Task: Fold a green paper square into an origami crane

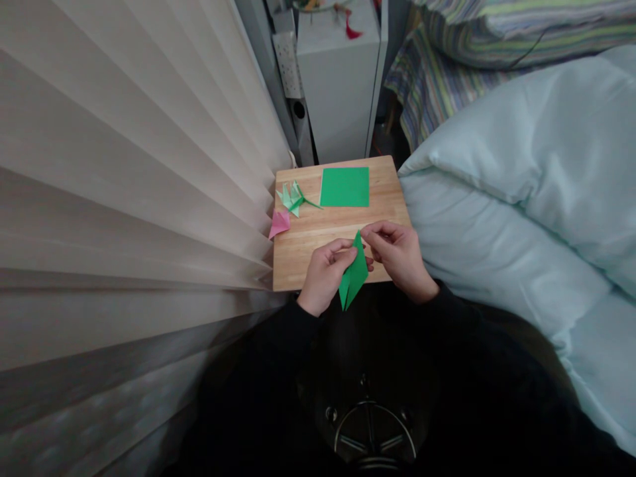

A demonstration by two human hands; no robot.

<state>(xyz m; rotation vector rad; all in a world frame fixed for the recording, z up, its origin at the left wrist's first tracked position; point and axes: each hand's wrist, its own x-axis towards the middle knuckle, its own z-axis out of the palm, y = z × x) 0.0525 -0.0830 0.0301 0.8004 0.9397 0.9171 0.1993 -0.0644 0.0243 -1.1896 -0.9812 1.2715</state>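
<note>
A green folded origami paper (356,277), shaped like a long diamond with a split lower end, is held up over the near edge of the small wooden table (298,265). My left hand (325,270) is closed on its left side, thumb across the front and fingers behind. At its upper tip, my right hand (396,255) has thumb and forefinger pinched together; the fingertips touch or nearly touch the point. Farther back on the table lies a flat stack of green paper (344,187). Left of that sit folded green paper pieces (295,197) and a pink folded paper (279,224).
A pleated pale curtain (149,146) hangs along the left side of the table. Behind stands a white cabinet (340,93) with a red tassel (352,32) on top. To the right, a light blue quilt (507,218) reaches the table's edge.
</note>
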